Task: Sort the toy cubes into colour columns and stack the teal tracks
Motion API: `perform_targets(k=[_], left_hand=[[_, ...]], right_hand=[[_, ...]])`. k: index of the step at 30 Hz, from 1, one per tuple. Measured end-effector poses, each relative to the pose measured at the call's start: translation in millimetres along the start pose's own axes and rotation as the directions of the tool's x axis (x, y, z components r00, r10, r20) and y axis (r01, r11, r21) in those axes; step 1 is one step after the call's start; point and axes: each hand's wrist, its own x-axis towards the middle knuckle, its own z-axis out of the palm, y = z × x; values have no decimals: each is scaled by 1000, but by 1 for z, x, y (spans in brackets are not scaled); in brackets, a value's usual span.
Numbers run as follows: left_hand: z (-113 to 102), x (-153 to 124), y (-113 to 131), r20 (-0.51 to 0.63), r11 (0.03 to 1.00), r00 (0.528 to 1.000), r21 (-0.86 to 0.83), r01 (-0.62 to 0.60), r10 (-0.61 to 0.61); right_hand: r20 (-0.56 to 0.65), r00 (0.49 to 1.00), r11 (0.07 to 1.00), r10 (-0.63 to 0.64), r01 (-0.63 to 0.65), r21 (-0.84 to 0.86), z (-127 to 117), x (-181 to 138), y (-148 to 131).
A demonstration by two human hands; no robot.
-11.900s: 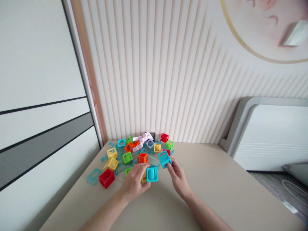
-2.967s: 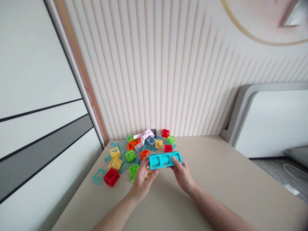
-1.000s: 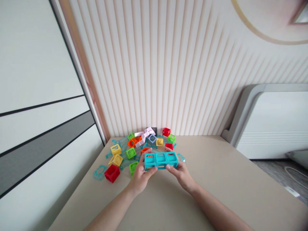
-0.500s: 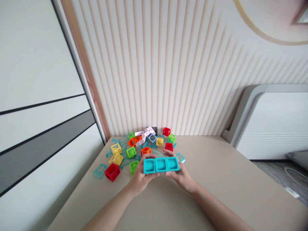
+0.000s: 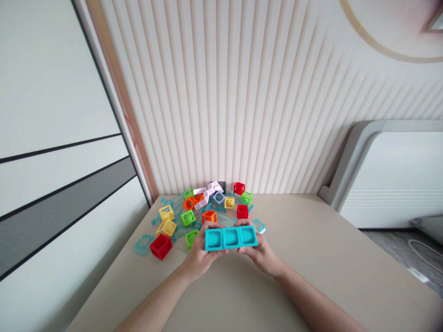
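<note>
A turquoise plastic block (image 5: 231, 238) with three square recesses in a row is held up above the table, its recessed face toward me. My left hand (image 5: 200, 253) grips its left end, thumb along the lower edge and fingers behind. At the right end my right hand (image 5: 261, 255) closes on it the same way. Parts of the fingers are hidden behind the block. Just beyond the left hand lie a green cube frame (image 5: 191, 238) and an orange one (image 5: 209, 216). A red cube (image 5: 242, 211) sits behind the right hand.
Toy pieces lie toward the wall: a red cube (image 5: 161, 246), yellow frames (image 5: 166, 212), pale pink linked pieces (image 5: 208, 193) and clear blue track parts (image 5: 143, 244). The beige table (image 5: 311, 258) meets a ribbed wall (image 5: 224, 92); a white cabinet (image 5: 51, 184) stands at left.
The right hand's fingers have drawn in closer behind the turquoise block. The block and both hands stay almost in place; the view has shifted slightly.
</note>
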Motion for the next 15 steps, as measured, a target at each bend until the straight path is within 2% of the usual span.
perform_targets(k=[7, 15], left_hand=[[-1, -2, -4, 30, 999, 999, -17, 37, -37], [-3, 3, 1, 38, 993, 999, 119, 16, -20]], right_hand=[[-20, 1000, 1000, -10, 10, -24, 0, -2, 7], [14, 998, 995, 60, -61, 78, -2, -5, 9]])
